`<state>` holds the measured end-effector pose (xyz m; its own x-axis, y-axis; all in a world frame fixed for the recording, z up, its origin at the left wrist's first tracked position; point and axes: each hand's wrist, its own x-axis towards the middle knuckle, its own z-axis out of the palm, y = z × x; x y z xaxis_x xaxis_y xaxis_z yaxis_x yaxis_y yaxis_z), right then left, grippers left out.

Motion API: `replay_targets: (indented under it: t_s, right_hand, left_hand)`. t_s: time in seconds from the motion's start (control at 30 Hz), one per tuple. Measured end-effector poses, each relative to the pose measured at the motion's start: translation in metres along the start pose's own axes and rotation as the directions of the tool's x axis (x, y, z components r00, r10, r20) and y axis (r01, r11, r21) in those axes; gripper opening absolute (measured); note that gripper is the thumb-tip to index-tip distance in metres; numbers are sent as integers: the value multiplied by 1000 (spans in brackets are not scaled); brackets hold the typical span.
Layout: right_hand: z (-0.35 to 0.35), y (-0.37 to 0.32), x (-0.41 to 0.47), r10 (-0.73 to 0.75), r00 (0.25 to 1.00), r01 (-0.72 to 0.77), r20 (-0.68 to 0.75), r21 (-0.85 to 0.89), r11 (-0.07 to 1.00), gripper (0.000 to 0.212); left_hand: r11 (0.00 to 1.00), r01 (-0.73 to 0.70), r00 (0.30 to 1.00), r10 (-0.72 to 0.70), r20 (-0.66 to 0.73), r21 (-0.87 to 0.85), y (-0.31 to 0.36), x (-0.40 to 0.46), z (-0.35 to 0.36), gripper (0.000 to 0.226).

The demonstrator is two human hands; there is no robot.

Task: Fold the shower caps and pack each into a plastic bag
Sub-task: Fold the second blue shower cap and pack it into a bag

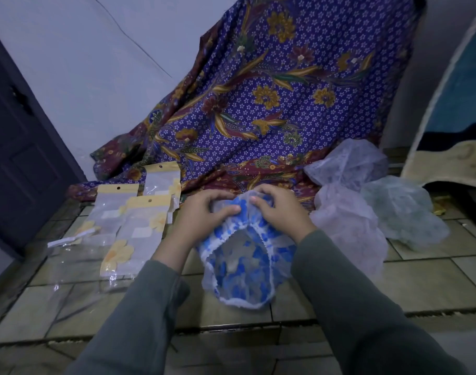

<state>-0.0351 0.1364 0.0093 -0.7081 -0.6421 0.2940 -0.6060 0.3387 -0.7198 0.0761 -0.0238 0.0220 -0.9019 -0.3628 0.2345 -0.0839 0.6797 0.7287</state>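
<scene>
A blue-and-white patterned shower cap lies on the tiled floor in front of me, its elastic opening facing me. My left hand and my right hand both grip its far edge, fingers curled into the thin plastic, hands nearly touching. To the left lie several clear plastic bags with yellow flower headers. On the right sit three more caps: a pinkish one, a pale white one and a greenish one.
A purple floral batik cloth hangs draped behind the work spot and spills onto the floor. A dark door stands at the left. A rug or mattress edge leans at the far right. Tiled floor shows nearer me.
</scene>
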Motion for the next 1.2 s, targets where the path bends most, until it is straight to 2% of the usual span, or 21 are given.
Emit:
replay_targets:
  t_s: [0.1, 0.13, 0.17, 0.23, 0.3, 0.4, 0.47, 0.53, 0.63, 0.67, 0.7, 0.8, 0.87, 1.07, 1.2]
  right_hand:
    - [2, 9, -10, 104, 988, -80, -115, 198, 977, 12]
    - [2, 14, -13, 164, 976, -129, -140, 230, 965, 14]
    - [2, 19, -15, 224, 962, -185, -154, 229, 956, 15]
    - [4, 27, -18, 329, 938, -317, -109, 116, 941, 16]
    - [11, 29, -19, 422, 906, -423, -38, -96, 901, 16]
    - [20, 25, -17, 382, 918, -396, -108, -321, 861, 42]
    - [25, 24, -12, 342, 933, -360, -114, -366, 858, 45]
    - [30, 25, -10, 349, 936, -335, -45, -414, 846, 45]
    - [37, 29, -13, 365, 931, -318, 13, -461, 828, 47]
    - [39, 31, -14, 367, 930, -324, 6, -454, 830, 46]
    - [40, 32, -14, 371, 929, -335, -1, -435, 836, 44]
    - [38, 33, -12, 388, 922, -362, -7, -374, 854, 34]
    - [36, 32, -10, 406, 913, -391, -27, -333, 858, 28]
    - [35, 30, 2, 431, 894, -448, -125, -222, 866, 15]
    - [41, 33, 8, 465, 872, -486, -155, -161, 859, 15]
  left_hand:
    - [997, 71, 997, -70, 15, -20, -19, -7, -3, 14]
    - [996, 89, 995, -90, -30, -14, -26, -8, -3, 14]
    - [994, 109, 989, -108, -97, 1, -32, -8, -3, 24]
    - [982, 175, 970, -160, -181, 68, -38, -8, -1, 45]
    - [954, 240, 966, -217, -139, 178, -40, -7, 8, 51]
    - [896, 264, 962, -272, -29, 357, -46, -4, 27, 47]
    - [904, 247, 960, -278, 40, 350, -49, 1, 36, 46]
    - [936, 228, 961, -261, 92, 269, -53, 8, 43, 43]
    - [944, 249, 967, -253, -7, 217, -64, 24, 51, 29]
    - [932, 280, 960, -277, -48, 229, -69, 30, 52, 27]
    - [915, 313, 950, -308, -59, 254, -72, 34, 53, 35]
    - [904, 357, 928, -373, 25, 237, -81, 44, 57, 61]
    - [903, 363, 924, -380, 34, 228, -85, 49, 60, 56]
    - [886, 385, 923, -361, -136, 259, -91, 67, 49, 39]
    - [914, 342, 939, -331, -89, 218, -102, 75, 39, 43]
